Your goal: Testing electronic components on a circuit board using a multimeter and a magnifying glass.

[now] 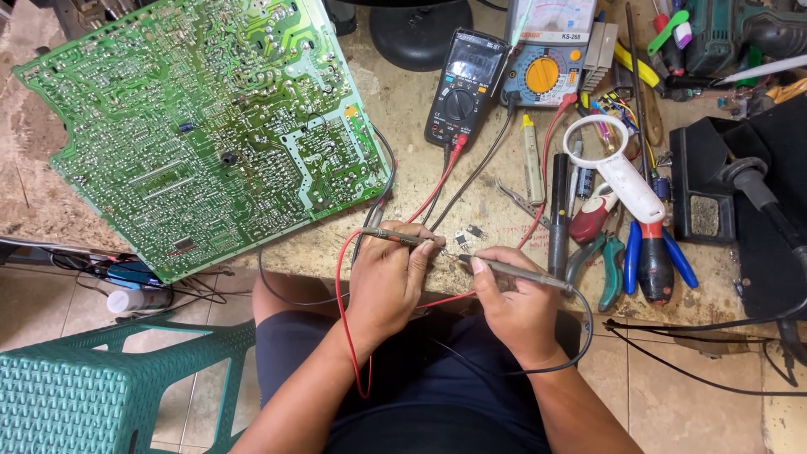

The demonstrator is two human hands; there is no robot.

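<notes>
My left hand (388,282) grips a slim test probe (393,235) with a red lead, its tip pointing right. My right hand (514,294) holds a second probe (521,272) with a black lead, its tip pointing left. Both tips meet over a small dark component (461,240) lying on the worn workbench (403,109) near its front edge. The leads run up to a black digital multimeter (464,87) at the back. A large green circuit board (197,126) lies solder side up at the left, overhanging the bench edge.
An analogue meter (546,59) stands behind the digital one. A white magnifying glass (612,168), pliers (607,269), screwdrivers (651,261) and a soldering iron stand (706,202) crowd the right. A teal plastic stool (109,395) stands on the tiled floor at lower left.
</notes>
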